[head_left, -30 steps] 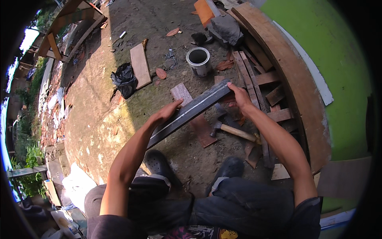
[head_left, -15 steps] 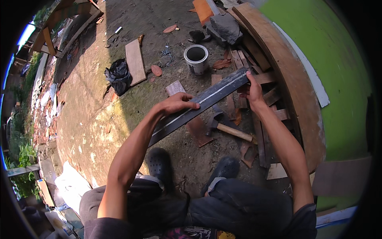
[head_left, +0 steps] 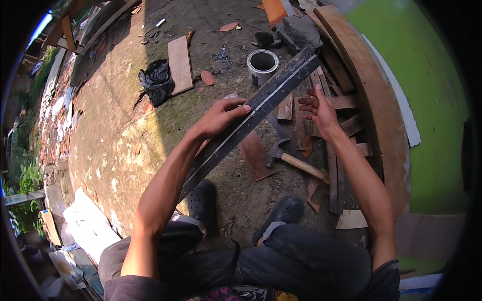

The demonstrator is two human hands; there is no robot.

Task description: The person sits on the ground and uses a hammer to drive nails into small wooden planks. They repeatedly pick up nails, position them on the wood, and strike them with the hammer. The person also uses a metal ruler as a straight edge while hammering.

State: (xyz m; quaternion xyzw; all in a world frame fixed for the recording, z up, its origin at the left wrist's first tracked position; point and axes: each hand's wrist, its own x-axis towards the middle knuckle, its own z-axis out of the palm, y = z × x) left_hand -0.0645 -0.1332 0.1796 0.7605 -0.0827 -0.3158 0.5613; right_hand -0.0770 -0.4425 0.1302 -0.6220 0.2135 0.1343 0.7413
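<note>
A long dark plank (head_left: 273,98) with a pale line along its length slants from near my left knee up toward the far right. My left hand (head_left: 223,116) grips it near the middle, thumb on the top face and fingers over the far edge. Off the plank's right side, my right hand (head_left: 322,114) is open with fingers apart, touching nothing that I can see. Below the plank, a hammer (head_left: 304,167) with a wooden handle lies on the ground beside a reddish-brown board piece (head_left: 256,156). The plank's near end is partly hidden behind my left forearm.
An open metal can (head_left: 262,61) stands beyond the plank, near loose nails (head_left: 222,56). A black plastic bag (head_left: 155,83) and a flat board (head_left: 179,65) lie at the far left. Wood scraps (head_left: 346,103) and dark stones (head_left: 301,32) sit along a curved wooden panel (head_left: 386,125) at the right.
My right hand has let go of the plank's far end and opened. The plank, still in my left hand, has swung steeper, its far end rising toward the stones. The view has shifted slightly.
</note>
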